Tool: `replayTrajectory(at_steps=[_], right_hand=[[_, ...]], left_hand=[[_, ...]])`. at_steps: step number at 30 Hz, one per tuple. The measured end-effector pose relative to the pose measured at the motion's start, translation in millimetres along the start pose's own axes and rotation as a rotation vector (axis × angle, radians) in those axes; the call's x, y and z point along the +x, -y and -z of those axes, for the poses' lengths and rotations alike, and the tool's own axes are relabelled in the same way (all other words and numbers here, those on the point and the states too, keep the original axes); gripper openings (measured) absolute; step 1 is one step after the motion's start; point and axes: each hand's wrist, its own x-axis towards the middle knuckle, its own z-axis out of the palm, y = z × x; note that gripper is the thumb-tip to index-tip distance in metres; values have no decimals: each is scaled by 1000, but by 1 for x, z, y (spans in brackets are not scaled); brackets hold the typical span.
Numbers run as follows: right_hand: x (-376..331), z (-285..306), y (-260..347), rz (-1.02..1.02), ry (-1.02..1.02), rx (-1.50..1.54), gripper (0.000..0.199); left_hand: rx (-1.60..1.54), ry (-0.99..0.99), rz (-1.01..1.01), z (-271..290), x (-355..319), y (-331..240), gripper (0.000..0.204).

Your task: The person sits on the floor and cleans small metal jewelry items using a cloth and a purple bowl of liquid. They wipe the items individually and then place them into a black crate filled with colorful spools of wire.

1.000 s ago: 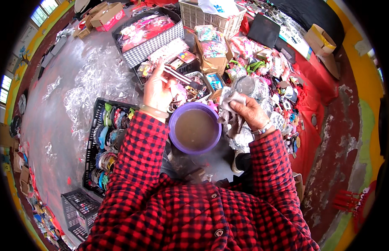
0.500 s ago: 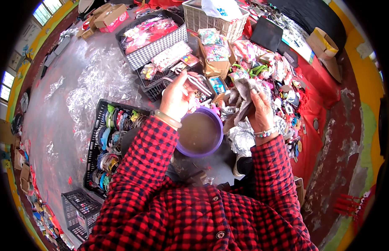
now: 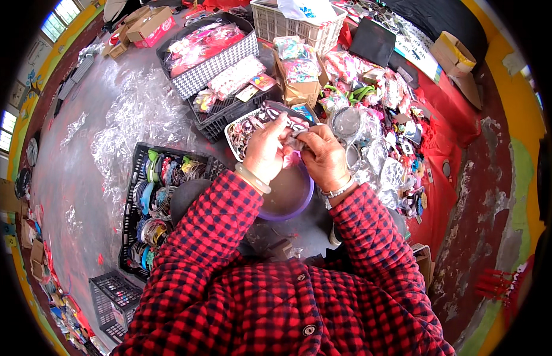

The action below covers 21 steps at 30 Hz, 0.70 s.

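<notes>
My left hand (image 3: 265, 148) is closed on a dark hairband (image 3: 295, 121) with pale stripes, which reaches up and right from the fingers. My right hand (image 3: 324, 157) meets it, its fingers pinched on a small visible bit of grey cloth (image 3: 296, 142) against the band. Most of the cloth is hidden by the fingers. Below both hands stands a purple basin (image 3: 305, 203) of murky water, its far side partly covered by them. Just beyond my left hand is a white tray (image 3: 232, 141) of small hair accessories.
A black crate (image 3: 128, 228) of headbands stands on the left. Farther off are a patterned basket (image 3: 219, 64) of packets, an open carton (image 3: 302, 90) and a pale plastic crate (image 3: 267, 24). Packaged trinkets (image 3: 400, 127) pile up on the right, on red cloth (image 3: 442, 178).
My hands have come together over the basin. The right hand brought the grey cloth leftward to the hairband in the left hand. The white tray shows more fully.
</notes>
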Motion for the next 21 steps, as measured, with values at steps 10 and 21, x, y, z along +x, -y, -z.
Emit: replayTrajectory(at_steps=[10,21], right_hand=[[8,15,16,-188,-133,71,20],[-4,2,-13,-149,-25,-10,18]], left_hand=[[131,28,-23,-2,-1,-4,30],[73,-19,-145,9,1,1,29]])
